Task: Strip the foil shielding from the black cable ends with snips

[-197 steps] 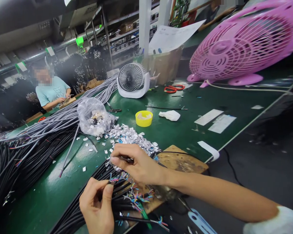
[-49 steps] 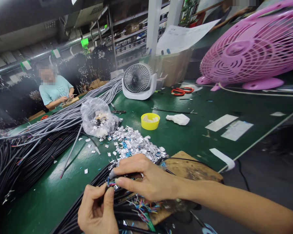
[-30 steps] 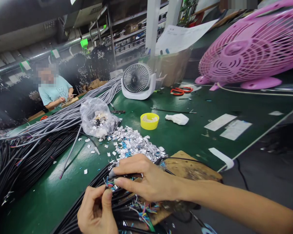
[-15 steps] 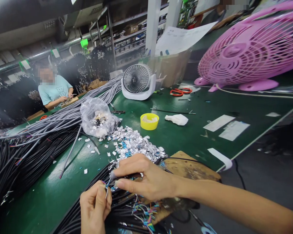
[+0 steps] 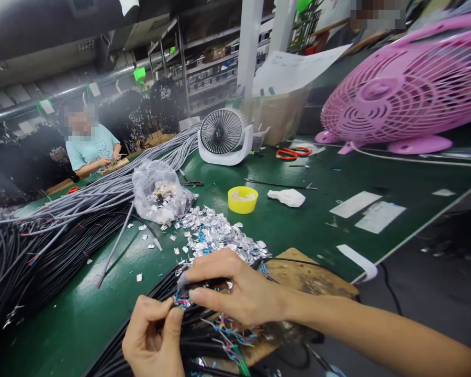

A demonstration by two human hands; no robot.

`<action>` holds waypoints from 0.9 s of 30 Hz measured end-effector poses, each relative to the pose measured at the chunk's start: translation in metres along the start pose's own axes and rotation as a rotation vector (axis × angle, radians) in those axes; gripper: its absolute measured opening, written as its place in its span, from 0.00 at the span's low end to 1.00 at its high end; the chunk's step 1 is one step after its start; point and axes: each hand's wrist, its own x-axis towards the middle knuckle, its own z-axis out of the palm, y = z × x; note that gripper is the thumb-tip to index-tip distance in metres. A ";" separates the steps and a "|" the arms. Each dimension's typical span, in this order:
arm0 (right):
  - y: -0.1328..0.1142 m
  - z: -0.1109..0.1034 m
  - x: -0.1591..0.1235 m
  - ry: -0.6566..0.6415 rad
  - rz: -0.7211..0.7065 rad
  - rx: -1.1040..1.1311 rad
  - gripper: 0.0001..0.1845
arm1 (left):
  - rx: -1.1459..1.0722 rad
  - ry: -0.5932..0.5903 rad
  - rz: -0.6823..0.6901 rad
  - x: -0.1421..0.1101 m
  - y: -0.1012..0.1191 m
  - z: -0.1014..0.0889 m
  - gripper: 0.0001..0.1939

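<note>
My left hand [image 5: 153,337] is closed in a pinch on the end of a black cable [image 5: 149,293], where thin coloured wires [image 5: 180,299] stick out. My right hand [image 5: 231,288] is closed around a small dark tool [image 5: 202,283] whose tip meets those wires. Both hands work over a bundle of black cables [image 5: 204,335] lying across a worn wooden board [image 5: 306,275]. A heap of silver foil scraps [image 5: 215,235] lies just beyond my right hand.
Long grey and black cables [image 5: 63,220] cover the left of the green table [image 5: 298,220]. A plastic bag [image 5: 157,191], a yellow cup [image 5: 242,199], a white desk fan [image 5: 224,136], red scissors [image 5: 292,152] and a pink fan [image 5: 400,89] stand farther back. Another person [image 5: 88,146] works at far left.
My left hand's pinch has shifted slightly along the cable end, and my right hand has stayed on the tool at the wires. The view has drifted a little.
</note>
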 end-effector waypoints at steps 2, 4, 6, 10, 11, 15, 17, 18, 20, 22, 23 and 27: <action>0.000 0.000 0.000 0.002 -0.007 -0.001 0.21 | 0.020 0.019 0.030 -0.001 0.001 0.002 0.08; 0.001 0.000 0.001 0.009 -0.023 0.006 0.21 | 0.045 0.034 0.059 -0.002 0.002 0.003 0.08; 0.001 0.000 0.001 0.023 -0.036 0.015 0.20 | 0.075 0.047 0.087 -0.002 0.003 0.005 0.09; 0.001 0.000 0.001 0.025 -0.043 0.050 0.18 | 0.158 0.076 0.142 -0.005 0.003 0.006 0.06; 0.001 0.000 0.001 0.022 -0.042 0.052 0.18 | 0.196 0.079 0.170 -0.006 0.002 0.006 0.05; 0.001 0.000 0.001 0.013 -0.041 0.056 0.16 | 0.339 0.047 0.298 -0.009 -0.001 0.002 0.06; 0.002 0.000 0.001 0.017 -0.050 0.056 0.15 | 0.374 0.030 0.328 -0.009 -0.003 0.000 0.06; 0.003 0.000 0.001 0.018 -0.054 0.052 0.16 | 0.392 0.029 0.341 -0.010 -0.004 0.000 0.05; 0.003 0.000 0.001 0.017 -0.057 0.044 0.16 | 0.423 0.037 0.361 -0.010 -0.005 -0.001 0.06; 0.003 0.000 0.000 0.010 -0.052 0.040 0.16 | 0.445 0.056 0.365 -0.010 -0.005 -0.001 0.07; 0.003 0.000 0.000 0.008 -0.050 0.032 0.16 | 0.453 0.059 0.361 -0.010 -0.004 -0.001 0.07; 0.002 0.001 0.000 0.040 -0.052 -0.034 0.18 | 0.467 -0.043 0.342 -0.004 0.001 -0.002 0.08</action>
